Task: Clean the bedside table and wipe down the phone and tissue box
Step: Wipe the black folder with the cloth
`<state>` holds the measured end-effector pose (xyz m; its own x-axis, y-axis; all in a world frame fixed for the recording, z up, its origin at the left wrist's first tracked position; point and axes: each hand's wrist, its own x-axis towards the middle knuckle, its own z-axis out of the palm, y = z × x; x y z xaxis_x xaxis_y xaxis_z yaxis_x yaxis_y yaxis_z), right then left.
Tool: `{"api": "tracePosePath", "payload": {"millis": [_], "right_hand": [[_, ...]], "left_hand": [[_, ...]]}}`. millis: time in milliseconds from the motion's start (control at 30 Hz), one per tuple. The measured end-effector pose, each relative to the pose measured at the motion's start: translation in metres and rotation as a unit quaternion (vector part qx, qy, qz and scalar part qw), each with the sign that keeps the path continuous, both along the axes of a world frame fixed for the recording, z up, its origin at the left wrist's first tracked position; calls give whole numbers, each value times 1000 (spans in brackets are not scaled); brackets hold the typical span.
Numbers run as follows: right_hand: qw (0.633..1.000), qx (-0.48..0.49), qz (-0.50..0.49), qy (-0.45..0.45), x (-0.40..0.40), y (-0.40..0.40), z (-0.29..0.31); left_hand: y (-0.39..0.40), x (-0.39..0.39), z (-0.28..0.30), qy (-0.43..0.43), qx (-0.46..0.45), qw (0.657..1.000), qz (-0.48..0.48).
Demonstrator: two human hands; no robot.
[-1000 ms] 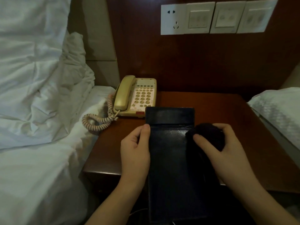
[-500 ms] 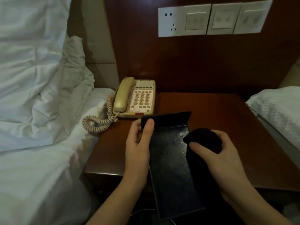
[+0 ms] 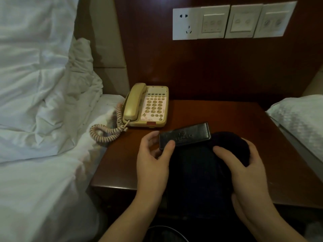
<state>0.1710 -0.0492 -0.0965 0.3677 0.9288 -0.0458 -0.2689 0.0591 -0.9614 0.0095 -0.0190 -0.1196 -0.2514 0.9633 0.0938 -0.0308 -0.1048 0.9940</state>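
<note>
Tilted up since a second ago, the black leather tissue box (image 3: 185, 137) is gripped by the left hand (image 3: 153, 161); the right hand (image 3: 244, 168) clutches a dark cloth (image 3: 229, 145) over the counter (image 3: 227, 116).

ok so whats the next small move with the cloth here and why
Probably sweep the dark cloth in the right hand across the tissue box's raised end face. The left hand pinches that box at its left corner, tilted up off the bedside table, so the embossed face is exposed and steadied beside the cloth.
</note>
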Motion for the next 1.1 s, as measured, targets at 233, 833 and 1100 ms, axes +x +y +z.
{"api": "tracePosePath", "payload": {"millis": [233, 833, 1100], "right_hand": [[999, -12, -15, 29, -2, 1, -1], [989, -62, 30, 129, -7, 0, 4], [998, -27, 48, 34, -21, -5, 11]], "left_hand": [[-1, 2, 8, 10, 46, 997, 57], [-1, -1, 7, -40, 32, 997, 57], [-13, 14, 27, 65, -98, 992, -36]]}}
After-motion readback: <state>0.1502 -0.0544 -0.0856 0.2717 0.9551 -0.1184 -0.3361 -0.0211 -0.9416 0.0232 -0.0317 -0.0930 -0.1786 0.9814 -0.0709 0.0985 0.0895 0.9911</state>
